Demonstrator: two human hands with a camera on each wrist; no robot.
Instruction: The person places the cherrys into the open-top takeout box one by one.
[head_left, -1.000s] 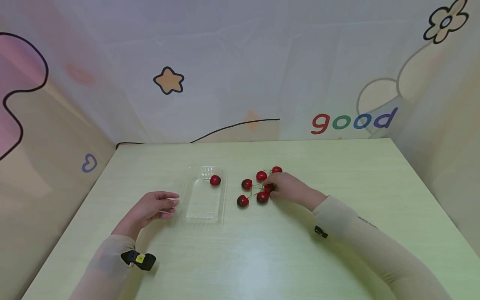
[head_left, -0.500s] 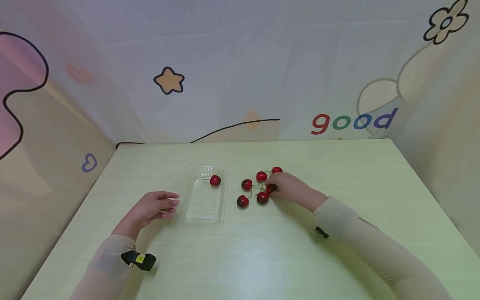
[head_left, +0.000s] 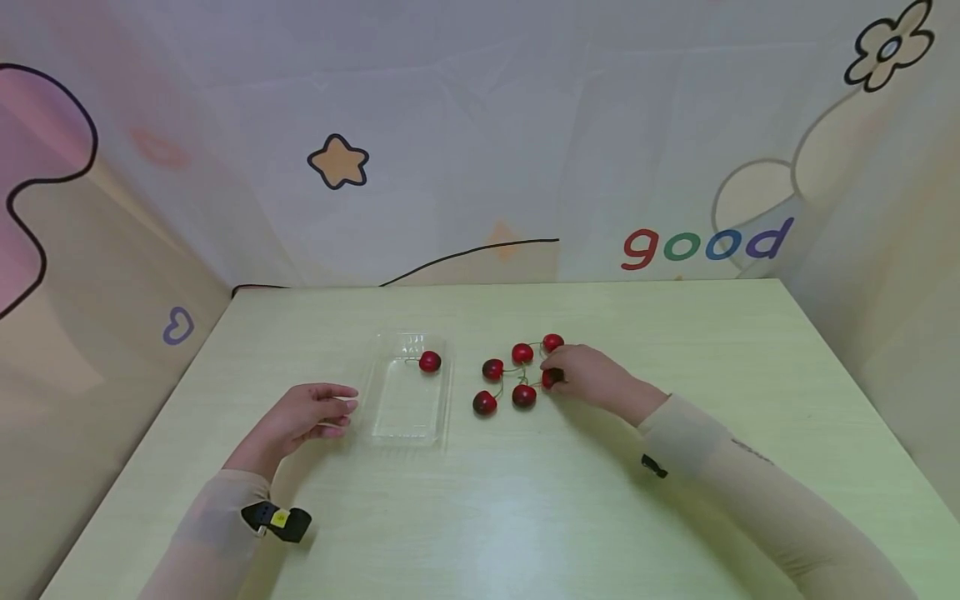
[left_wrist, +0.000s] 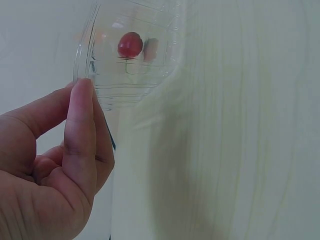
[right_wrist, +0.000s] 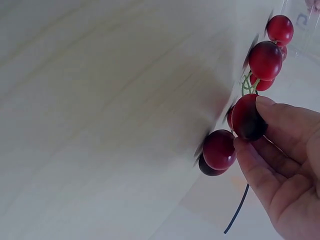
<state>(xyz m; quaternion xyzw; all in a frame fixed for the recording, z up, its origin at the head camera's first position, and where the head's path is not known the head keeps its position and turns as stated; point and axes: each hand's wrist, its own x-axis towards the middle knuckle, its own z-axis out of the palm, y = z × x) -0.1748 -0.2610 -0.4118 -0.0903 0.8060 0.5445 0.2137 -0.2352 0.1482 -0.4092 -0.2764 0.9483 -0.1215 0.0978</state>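
On the pale green table (head_left: 525,517), the right hand (head_left: 588,377) lies at about three o'clock of a loose cluster of red cherries, and its fingertips (right_wrist: 260,107) pinch one dark red cherry (head_left: 551,378) at the cluster's right edge; in the right wrist view the thumb and a finger close round that cherry (right_wrist: 248,118), which is just beside its neighbours. The other cherries of the cluster sit on the table round thin green stems (right_wrist: 246,84): one at twelve o'clock of the pinched fruit (head_left: 552,342), one at about eleven o'clock (head_left: 522,353), one at ten o'clock and farther out (head_left: 492,369), one just at eight o'clock (head_left: 523,396), and one farther out at about eight o'clock (head_left: 484,403). Well apart from the cluster, at nine o'clock of it, stands a clear plastic tray (head_left: 390,421) with a single cherry (head_left: 430,362) lying in its far end; the left wrist view shows that cherry (left_wrist: 130,44) through the tray's ribbed wall (left_wrist: 92,65). The left hand (head_left: 303,415) rests on the table at nine o'clock of the tray, just beside its near left corner, fingers loosely extended toward it and grasping nothing; whether the fingertips (left_wrist: 82,90) touch the tray's edge cannot be told. Both forearms wear beige sleeves (head_left: 720,467), and a small black device (head_left: 277,521) sits at the left wrist.
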